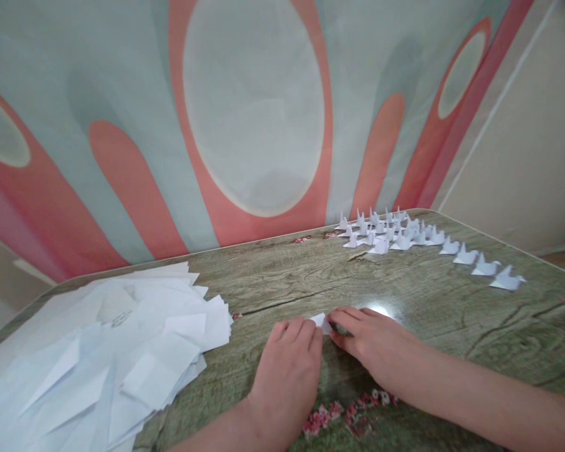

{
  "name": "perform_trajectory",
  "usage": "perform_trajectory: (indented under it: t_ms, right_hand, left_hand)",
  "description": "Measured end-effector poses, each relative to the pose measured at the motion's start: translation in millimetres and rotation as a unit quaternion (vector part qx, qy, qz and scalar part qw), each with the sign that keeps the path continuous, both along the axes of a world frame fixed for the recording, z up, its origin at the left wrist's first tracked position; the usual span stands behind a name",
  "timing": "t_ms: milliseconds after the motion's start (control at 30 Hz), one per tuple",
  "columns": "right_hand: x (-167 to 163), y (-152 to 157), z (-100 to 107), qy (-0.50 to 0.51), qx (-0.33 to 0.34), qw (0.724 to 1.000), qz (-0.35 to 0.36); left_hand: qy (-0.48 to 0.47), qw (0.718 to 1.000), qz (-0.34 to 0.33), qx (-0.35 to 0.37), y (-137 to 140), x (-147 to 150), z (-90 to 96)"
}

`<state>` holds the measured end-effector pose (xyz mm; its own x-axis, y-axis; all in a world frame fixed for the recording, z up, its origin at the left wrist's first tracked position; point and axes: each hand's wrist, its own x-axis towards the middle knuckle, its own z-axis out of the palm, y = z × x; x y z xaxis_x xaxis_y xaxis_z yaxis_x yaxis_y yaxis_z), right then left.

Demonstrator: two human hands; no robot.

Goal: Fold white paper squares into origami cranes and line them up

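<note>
A small folded piece of white paper (pixel 321 322) lies at the middle of the table between my two hands. My left hand (pixel 289 361) rests over its left side, fingers curled together and covering part of it. From the right, my right hand (pixel 365 336) pinches the paper's edge between thumb and fingers. Much of the paper is hidden by the hands, so its exact fold shape cannot be made out.
A wide heap of white paper sheets (pixel 164 370) spreads over the table's left side. Several folded white paper cranes (pixel 379 243) stand in rows at the back right. The wood-patterned table (pixel 273 276) meets a painted backdrop (pixel 254 113) behind.
</note>
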<state>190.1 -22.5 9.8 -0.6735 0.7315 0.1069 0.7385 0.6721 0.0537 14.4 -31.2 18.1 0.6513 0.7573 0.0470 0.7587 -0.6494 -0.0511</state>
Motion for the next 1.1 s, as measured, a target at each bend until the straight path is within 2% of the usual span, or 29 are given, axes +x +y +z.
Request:
perform_trajectory:
  t_ms: [200,267,433,533,700,933,1100]
  right_hand:
    - [11.6,11.6,5.6,0.108,-0.095,0.990,0.012]
    - [17.5,20.6,2.1,0.171,-0.104,0.980,-0.022]
    - [20.1,33.0,-13.8,0.283,-0.147,0.947,-0.026]
    - [16.2,31.3,-15.5,0.306,-0.183,0.934,-0.022]
    - [13.5,28.6,-9.4,0.298,-0.219,0.929,-0.016]
    - [16.5,28.9,-10.3,0.285,-0.188,0.940,0.016]
    - [20.8,30.4,-14.9,0.190,-0.083,0.973,0.100]
  left_hand:
    - [0.024,0.999,-0.011,0.028,-6.1,1.9,-9.1]
    - [0.023,0.999,-0.014,0.034,-6.6,1.3,-11.8]
    - [0.018,0.999,-0.012,0.030,-4.4,-1.0,-13.8]
    - [0.004,1.000,-0.012,0.019,-1.2,-3.0,-13.2]
    - [-0.062,0.998,0.011,-0.020,7.3,-7.0,-10.5]
    - [-0.212,0.972,0.003,-0.096,28.1,-14.2,-14.7]
    - [-0.240,0.964,-0.007,-0.111,32.0,-16.2,-17.6]
